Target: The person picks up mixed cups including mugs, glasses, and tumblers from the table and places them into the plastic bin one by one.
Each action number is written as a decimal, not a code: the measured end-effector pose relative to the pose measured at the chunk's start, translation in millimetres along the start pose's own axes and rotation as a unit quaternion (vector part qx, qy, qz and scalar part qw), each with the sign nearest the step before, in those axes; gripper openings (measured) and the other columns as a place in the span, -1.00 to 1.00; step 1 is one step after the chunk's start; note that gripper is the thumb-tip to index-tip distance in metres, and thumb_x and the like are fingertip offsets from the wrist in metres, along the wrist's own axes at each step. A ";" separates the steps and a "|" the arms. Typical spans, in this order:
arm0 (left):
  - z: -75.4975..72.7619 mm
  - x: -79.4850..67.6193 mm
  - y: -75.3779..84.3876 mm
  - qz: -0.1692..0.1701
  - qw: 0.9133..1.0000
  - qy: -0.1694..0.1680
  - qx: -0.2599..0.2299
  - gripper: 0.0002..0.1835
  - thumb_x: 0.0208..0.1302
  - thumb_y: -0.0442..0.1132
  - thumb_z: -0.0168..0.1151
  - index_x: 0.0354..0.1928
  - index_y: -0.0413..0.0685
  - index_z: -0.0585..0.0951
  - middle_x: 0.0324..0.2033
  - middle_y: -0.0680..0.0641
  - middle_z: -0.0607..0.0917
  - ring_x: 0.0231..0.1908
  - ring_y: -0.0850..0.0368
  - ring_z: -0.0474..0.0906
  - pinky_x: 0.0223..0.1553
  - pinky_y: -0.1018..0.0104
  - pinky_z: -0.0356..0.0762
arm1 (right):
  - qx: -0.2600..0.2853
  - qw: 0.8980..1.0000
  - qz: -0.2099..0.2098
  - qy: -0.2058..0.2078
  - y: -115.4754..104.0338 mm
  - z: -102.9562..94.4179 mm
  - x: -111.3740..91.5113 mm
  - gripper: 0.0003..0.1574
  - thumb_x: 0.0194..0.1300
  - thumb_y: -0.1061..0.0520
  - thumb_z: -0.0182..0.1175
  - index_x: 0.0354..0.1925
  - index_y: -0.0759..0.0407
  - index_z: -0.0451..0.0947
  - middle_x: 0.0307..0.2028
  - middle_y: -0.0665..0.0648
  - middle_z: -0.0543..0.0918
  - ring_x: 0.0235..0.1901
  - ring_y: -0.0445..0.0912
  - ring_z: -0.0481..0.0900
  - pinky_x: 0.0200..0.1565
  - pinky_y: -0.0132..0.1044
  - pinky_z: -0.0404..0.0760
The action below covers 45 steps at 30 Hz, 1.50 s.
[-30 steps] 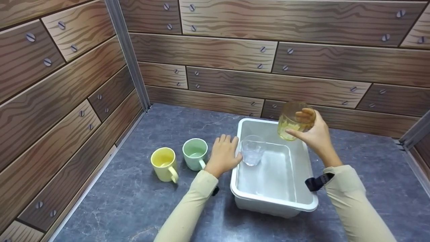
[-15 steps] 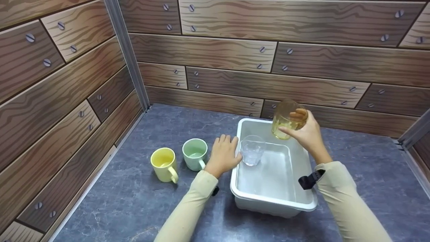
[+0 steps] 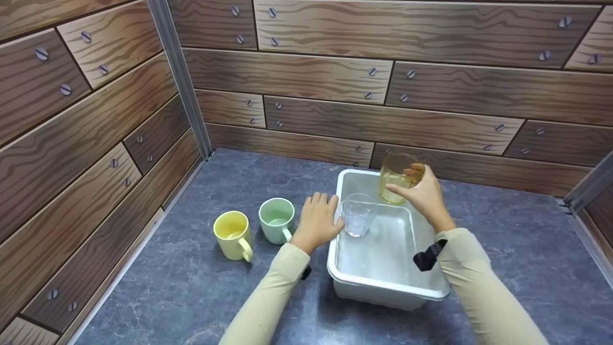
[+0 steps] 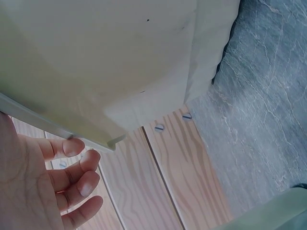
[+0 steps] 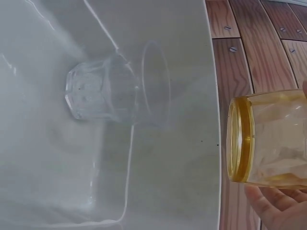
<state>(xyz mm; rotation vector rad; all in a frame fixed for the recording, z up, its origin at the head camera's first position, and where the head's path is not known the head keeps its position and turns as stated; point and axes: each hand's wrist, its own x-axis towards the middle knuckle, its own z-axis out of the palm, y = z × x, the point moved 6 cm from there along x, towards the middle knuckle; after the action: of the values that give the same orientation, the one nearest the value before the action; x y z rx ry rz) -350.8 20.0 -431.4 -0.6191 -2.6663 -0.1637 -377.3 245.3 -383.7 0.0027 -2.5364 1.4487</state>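
Observation:
An amber drinking glass (image 3: 391, 178) is held upright by my right hand (image 3: 425, 195), thumb on the near side and fingers behind. It is over the far end of a grey-white plastic basin (image 3: 388, 282). Inside the basin, near its left wall, stands a clear glass (image 3: 359, 218). My left hand (image 3: 316, 223) rests at the basin's left rim, fingers relaxed. In the left wrist view its fingertips (image 4: 88, 184) hang loosely beside the basin wall. The right wrist view has the amber glass's base (image 5: 240, 139) beyond the basin edge, with the clear glass (image 5: 103, 88) inside.
Left of the basin, a green mug (image 3: 277, 220) stands close to my left hand. A yellow mug (image 3: 233, 235) is farther left. Wood-patterned walls (image 3: 306, 76) enclose the back and sides of the dark marbled tabletop (image 3: 182, 282).
My right hand has carried the amber glass leftward over the basin's far end, lowering it slightly in the last half second. The left hand and mugs have stayed in place.

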 end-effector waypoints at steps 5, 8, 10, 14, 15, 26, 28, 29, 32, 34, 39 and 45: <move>1.7 0.7 -0.6 0.000 1.000 0.004 0.000 -0.63 0.11 0.05 0.09 -0.15 -0.04 0.44 -0.28 -0.08 0.57 -0.18 0.01 0.43 -0.17 0.17 0.38 | 0.003 1.000 0.029 -0.009 7.9 7.3 0.6 0.09 -0.02 -0.01 0.43 0.26 0.43 0.09 0.17 0.39 0.42 0.14 0.17 0.40 0.19 -0.07 0.37; 2.5 1.2 -1.0 0.000 1.000 0.005 -0.002 -0.63 0.10 0.05 0.10 -0.15 -0.04 0.44 -0.28 -0.08 0.57 -0.18 0.01 0.43 -0.16 0.17 0.38 | -0.006 0.999 0.047 -0.009 12.4 10.2 0.0 0.09 -0.03 -0.04 0.43 0.26 0.42 0.09 0.17 0.37 0.42 0.15 0.16 0.38 0.19 -0.07 0.36; 2.9 1.1 -1.1 0.000 1.000 0.003 -0.004 -0.62 0.10 0.05 0.11 -0.14 -0.03 0.45 -0.28 -0.08 0.57 -0.18 0.01 0.44 -0.16 0.16 0.38 | -0.013 0.998 0.059 -0.008 15.1 11.6 -0.5 0.10 -0.03 -0.05 0.43 0.26 0.40 0.09 0.17 0.36 0.42 0.15 0.15 0.38 0.19 -0.08 0.35; 2.9 0.6 -0.9 -0.002 1.000 -0.002 -0.006 -0.61 0.10 0.05 0.12 -0.13 -0.04 0.45 -0.27 -0.08 0.58 -0.17 0.01 0.45 -0.15 0.16 0.39 | -0.025 0.996 0.081 -0.003 20.4 14.3 -1.0 0.12 -0.05 -0.07 0.44 0.27 0.41 0.09 0.17 0.38 0.39 0.14 0.15 0.37 0.18 -0.08 0.35; 2.9 0.5 -0.7 -0.002 1.000 -0.001 -0.006 -0.61 0.10 0.05 0.12 -0.13 -0.03 0.45 -0.27 -0.08 0.58 -0.17 0.01 0.45 -0.15 0.16 0.39 | -0.028 0.996 0.085 -0.001 21.7 14.8 -1.2 0.12 -0.05 -0.08 0.44 0.26 0.41 0.09 0.17 0.38 0.38 0.14 0.16 0.36 0.18 -0.07 0.35; 0.9 -0.4 0.0 -0.002 1.000 0.003 -0.015 -0.61 0.09 0.04 0.12 -0.12 -0.04 0.45 -0.26 -0.09 0.58 -0.16 0.00 0.45 -0.14 0.14 0.40 | -0.021 0.995 0.099 -0.008 31.6 23.1 -4.4 0.09 -0.06 -0.05 0.45 0.23 0.40 0.10 0.12 0.35 0.36 0.09 0.13 0.36 0.16 -0.09 0.36; 1.0 -0.8 0.0 -0.003 1.000 0.003 -0.016 -0.61 0.10 0.04 0.11 -0.12 -0.04 0.45 -0.26 -0.09 0.58 -0.16 0.00 0.44 -0.14 0.14 0.39 | -0.028 0.994 0.102 -0.012 32.9 23.7 -5.0 0.09 -0.06 -0.06 0.45 0.23 0.41 0.11 0.12 0.36 0.36 0.10 0.14 0.35 0.17 -0.08 0.35; 1.2 -0.9 -0.1 -0.003 1.000 0.003 -0.017 -0.61 0.10 0.05 0.11 -0.12 -0.04 0.45 -0.26 -0.10 0.58 -0.16 -0.01 0.44 -0.14 0.14 0.39 | -0.031 0.994 0.103 -0.013 33.3 23.8 -5.1 0.09 -0.05 -0.06 0.44 0.23 0.41 0.10 0.13 0.37 0.36 0.11 0.14 0.35 0.18 -0.06 0.34; 1.5 -1.1 -0.6 -0.005 1.000 0.001 -0.017 -0.61 0.10 0.05 0.10 -0.12 -0.04 0.44 -0.26 -0.09 0.58 -0.16 -0.01 0.44 -0.15 0.15 0.39 | -0.042 0.994 0.099 -0.014 33.5 23.7 -4.7 0.10 -0.05 -0.06 0.44 0.23 0.42 0.10 0.13 0.39 0.35 0.12 0.17 0.34 0.20 -0.04 0.33; 1.3 -1.2 -0.6 -0.005 1.000 0.001 -0.017 -0.60 0.10 0.05 0.10 -0.12 -0.04 0.44 -0.26 -0.09 0.58 -0.17 0.00 0.44 -0.15 0.15 0.39 | -0.050 0.994 0.098 -0.015 33.6 23.2 -4.6 0.11 -0.06 -0.06 0.44 0.24 0.43 0.09 0.13 0.40 0.35 0.13 0.18 0.34 0.21 -0.02 0.33; 1.8 -0.9 0.1 -0.004 1.000 -0.004 -0.019 -0.61 0.10 0.05 0.09 -0.12 -0.04 0.44 -0.27 -0.09 0.58 -0.17 0.00 0.44 -0.15 0.15 0.39 | -0.062 0.993 0.103 -0.012 36.2 21.6 -4.5 0.10 -0.07 -0.07 0.44 0.21 0.45 0.10 0.09 0.40 0.37 0.09 0.16 0.35 0.17 -0.04 0.35; 2.4 -1.0 0.0 -0.004 1.000 0.001 -0.020 -0.62 0.10 0.04 0.09 -0.13 -0.05 0.44 -0.27 -0.10 0.58 -0.18 -0.01 0.45 -0.16 0.14 0.38 | -0.056 0.992 0.109 -0.017 39.3 23.1 -3.9 0.06 -0.06 -0.03 0.44 0.19 0.44 0.11 0.08 0.38 0.37 0.07 0.14 0.36 0.16 -0.06 0.35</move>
<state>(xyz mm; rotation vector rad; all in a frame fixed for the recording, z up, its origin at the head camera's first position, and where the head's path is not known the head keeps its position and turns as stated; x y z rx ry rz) -350.9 20.1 -434.1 -0.6214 -2.6689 -0.2201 -382.2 245.4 -429.2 -0.2777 -2.7128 1.3859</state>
